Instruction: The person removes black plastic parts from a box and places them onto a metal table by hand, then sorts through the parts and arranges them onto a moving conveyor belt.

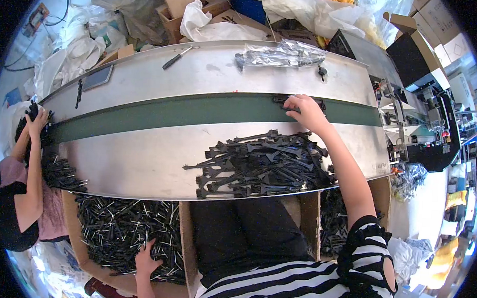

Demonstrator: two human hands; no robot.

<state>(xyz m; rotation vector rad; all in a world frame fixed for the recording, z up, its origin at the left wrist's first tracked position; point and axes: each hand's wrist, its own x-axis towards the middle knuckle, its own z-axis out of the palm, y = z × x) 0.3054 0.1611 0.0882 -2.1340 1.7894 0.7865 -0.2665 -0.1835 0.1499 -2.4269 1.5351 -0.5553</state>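
My left hand [147,259] reaches into a cardboard box [187,253] of small black parts with pale metal pins [128,232]; its fingers are spread at the surface of the parts. My right hand [304,110] is over the green belt [213,109], its fingers curled down on a black part [292,106], with other black pieces beside it on the belt. A heap of long black brush-like parts [264,163] lies on the metal table [126,160], between the belt and my lap.
A co-worker's hands [36,123] handle black parts at the belt's left end. Beyond the belt lie a screwdriver [176,58], a flat dark device [98,77] and clear plastic bags [280,56]. Another box [312,221] stands right of my lap. Machinery [410,119] stands at the right.
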